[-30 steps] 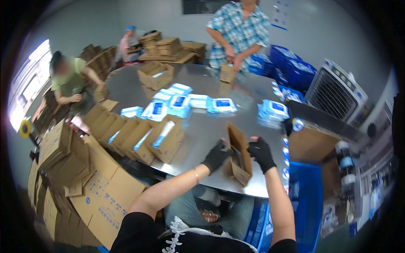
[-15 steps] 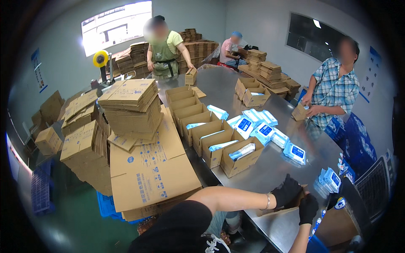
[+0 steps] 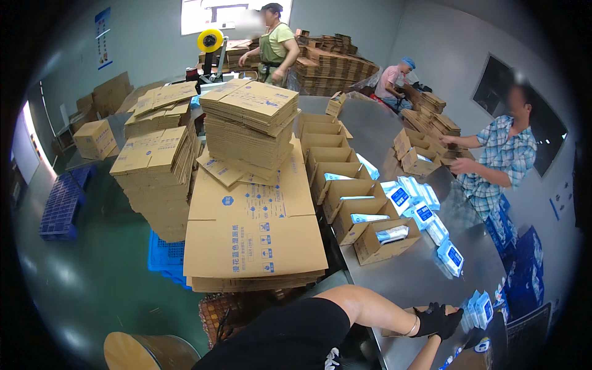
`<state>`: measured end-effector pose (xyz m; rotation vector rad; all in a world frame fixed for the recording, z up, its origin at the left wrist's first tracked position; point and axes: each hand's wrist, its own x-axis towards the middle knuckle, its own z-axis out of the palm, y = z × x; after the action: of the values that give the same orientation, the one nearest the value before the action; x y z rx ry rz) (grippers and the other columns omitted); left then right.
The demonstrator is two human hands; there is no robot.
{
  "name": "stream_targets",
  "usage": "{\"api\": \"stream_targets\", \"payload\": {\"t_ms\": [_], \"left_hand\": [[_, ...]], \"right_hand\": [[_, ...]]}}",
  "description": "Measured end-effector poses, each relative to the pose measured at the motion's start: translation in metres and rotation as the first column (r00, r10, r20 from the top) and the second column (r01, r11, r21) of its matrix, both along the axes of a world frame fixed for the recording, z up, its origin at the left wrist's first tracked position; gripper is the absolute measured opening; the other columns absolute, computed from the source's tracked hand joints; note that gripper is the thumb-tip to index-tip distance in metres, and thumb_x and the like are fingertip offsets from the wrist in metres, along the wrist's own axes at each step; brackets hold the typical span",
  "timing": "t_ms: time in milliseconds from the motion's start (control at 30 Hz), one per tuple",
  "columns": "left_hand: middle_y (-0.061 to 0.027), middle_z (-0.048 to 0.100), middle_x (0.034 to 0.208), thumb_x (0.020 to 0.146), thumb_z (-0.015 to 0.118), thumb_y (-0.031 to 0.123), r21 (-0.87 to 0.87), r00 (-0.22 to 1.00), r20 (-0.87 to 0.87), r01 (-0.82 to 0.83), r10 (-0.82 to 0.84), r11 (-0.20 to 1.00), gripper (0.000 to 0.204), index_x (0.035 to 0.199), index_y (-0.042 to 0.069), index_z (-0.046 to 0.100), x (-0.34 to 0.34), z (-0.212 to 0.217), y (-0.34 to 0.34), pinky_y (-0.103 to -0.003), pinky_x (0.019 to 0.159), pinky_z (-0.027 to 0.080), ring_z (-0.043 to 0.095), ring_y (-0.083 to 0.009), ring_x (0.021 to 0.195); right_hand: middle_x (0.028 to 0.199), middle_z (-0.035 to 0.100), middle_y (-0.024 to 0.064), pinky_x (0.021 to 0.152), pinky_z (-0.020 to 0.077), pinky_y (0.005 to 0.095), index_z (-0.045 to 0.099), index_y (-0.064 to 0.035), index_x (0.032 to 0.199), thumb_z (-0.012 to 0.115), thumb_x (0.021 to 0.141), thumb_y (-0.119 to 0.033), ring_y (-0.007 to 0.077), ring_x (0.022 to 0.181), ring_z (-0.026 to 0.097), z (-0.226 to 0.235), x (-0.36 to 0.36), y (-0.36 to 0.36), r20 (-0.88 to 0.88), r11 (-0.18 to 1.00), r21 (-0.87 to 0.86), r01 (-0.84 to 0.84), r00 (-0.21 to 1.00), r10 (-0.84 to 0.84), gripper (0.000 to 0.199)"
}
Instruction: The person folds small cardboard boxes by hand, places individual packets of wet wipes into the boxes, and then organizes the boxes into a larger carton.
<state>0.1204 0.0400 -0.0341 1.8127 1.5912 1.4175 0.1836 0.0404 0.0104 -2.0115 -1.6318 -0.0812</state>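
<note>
Steel table (image 3: 431,271). Row of open cartons (image 3: 385,248). One small carton (image 3: 422,308) at near edge, mostly hidden by left forearm (image 3: 373,306). Left hand (image 3: 430,320), right hand (image 3: 451,324), apart a second ago, now overlap there: both probably working one spot; grips can't be told. Soft packs (image 3: 483,309) just beside.

We see smooth, glossy metal across the tabletop (image 3: 404,280). Along the surface's left edge, the open cartons (image 3: 383,248) are matt brown cardboard; near its right edge, the wet-wipe packs (image 3: 484,310) are shiny plastic film. The stacked flat cartons (image 3: 246,132) look matt, with rough, layered edges. Our left hand (image 3: 430,322) wears matt black cloth above a polished metal bangle (image 3: 415,325). We find the pallet (image 3: 63,200) dull blue plastic, the green floor (image 3: 123,280) smooth and glossy.
</note>
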Motion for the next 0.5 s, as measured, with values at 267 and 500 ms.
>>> {"api": "stream_targets", "payload": {"t_ms": [267, 500], "left_hand": [[-0.022, 0.061, 0.121, 0.079, 0.063, 0.053, -0.535, 0.466, -0.355, 0.609, -0.811, 0.585, 0.065, 0.134, 0.019, 0.054, -0.092, 0.077, -0.02, -0.044, 0.096, 0.044, 0.06, -0.0345, 0.109], [-0.0211, 0.019, 0.154, 0.088, 0.057, 0.035, -0.348, 0.507, -0.541, 0.591, -0.671, 0.728, 0.062, 0.146, 0.027, 0.037, -0.08, 0.084, -0.049, -0.042, 0.095, 0.047, 0.051, -0.0378, 0.122]], "right_hand": [[0.123, 0.047, 0.0108, 0.096, 0.0394, 0.0328, 0.04, -0.0059, 0.133, 0.058, 0.09, -0.018, 0.0201, 0.109, 0.049, -0.125, 0.079, -0.03, -0.688, 0.849, 0.497, 0.18, 0.678, 0.259, 0.048], [0.146, 0.036, 0.0126, 0.109, 0.0291, 0.033, 0.019, -0.0052, 0.151, 0.05, 0.099, -0.035, 0.0214, 0.133, 0.037, 0.005, -0.029, -0.141, -0.972, 0.954, 0.189, 0.233, -0.095, 0.215, 0.067]]}}
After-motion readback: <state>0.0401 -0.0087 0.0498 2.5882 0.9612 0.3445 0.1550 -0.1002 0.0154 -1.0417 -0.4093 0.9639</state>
